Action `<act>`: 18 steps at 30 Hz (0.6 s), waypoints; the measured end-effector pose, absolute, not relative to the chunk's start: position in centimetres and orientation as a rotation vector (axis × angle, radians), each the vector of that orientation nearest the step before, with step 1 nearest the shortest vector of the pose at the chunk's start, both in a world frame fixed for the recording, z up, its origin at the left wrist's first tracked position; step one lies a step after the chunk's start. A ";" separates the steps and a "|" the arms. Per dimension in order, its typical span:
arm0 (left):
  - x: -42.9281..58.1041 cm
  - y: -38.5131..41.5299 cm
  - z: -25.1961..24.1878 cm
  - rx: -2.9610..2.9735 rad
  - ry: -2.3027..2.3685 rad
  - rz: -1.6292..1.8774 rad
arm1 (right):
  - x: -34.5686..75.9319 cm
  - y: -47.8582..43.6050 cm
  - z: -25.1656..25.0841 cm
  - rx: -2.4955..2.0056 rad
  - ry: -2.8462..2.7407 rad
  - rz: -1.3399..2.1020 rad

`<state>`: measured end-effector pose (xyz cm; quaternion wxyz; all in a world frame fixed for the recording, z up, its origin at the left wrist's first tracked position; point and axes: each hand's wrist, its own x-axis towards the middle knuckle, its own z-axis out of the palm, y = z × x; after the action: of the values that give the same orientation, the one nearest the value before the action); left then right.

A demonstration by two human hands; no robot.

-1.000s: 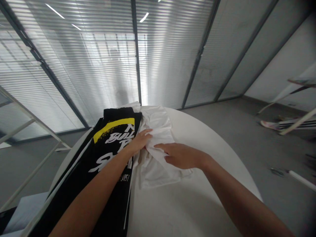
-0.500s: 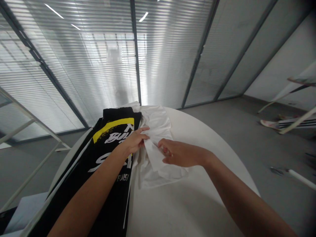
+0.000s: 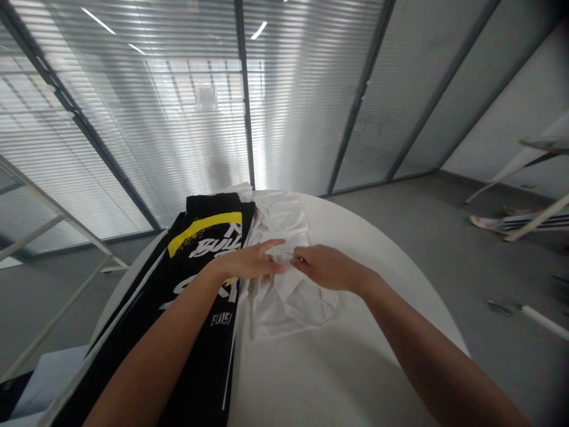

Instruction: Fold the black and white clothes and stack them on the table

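Observation:
A crumpled white garment (image 3: 306, 302) of thin fabric lies on the round white table (image 3: 275, 373). My left hand (image 3: 251, 261) reaches over it, thumb and index finger spread apart, with white fabric showing between them. Its other fingers are partly hidden against the cloth. My right hand (image 3: 326, 267) is closed in a pinch on a fold of the same garment, just right of the left fingertips. To the left, under my left forearm, a black garment (image 3: 195, 367) with yellow and white print lies flat, its edge along the white one.
Glass partitions with blinds (image 3: 302, 107) stand behind the table. A white metal frame (image 3: 57, 213) is on the left, near pale sheets (image 3: 48, 379). On the right, striped items (image 3: 528, 222) lie by white legs, and a white pole (image 3: 544, 323) is near the floor.
My left hand has moved right over the white garment, and its fingers have spread. My right hand has shifted slightly and its fingers have closed on the fabric.

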<state>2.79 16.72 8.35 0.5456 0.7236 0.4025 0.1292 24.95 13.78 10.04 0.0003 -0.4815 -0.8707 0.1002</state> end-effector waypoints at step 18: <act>5.4 15.8 5.3 1.884 0.966 0.553 | 24.9 15.0 9.5 -1.647 -2.378 0.337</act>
<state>5.41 15.79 5.35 0.4590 0.7650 0.3921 0.2244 24.94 14.99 9.47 0.1144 -0.5618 -0.8112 0.1150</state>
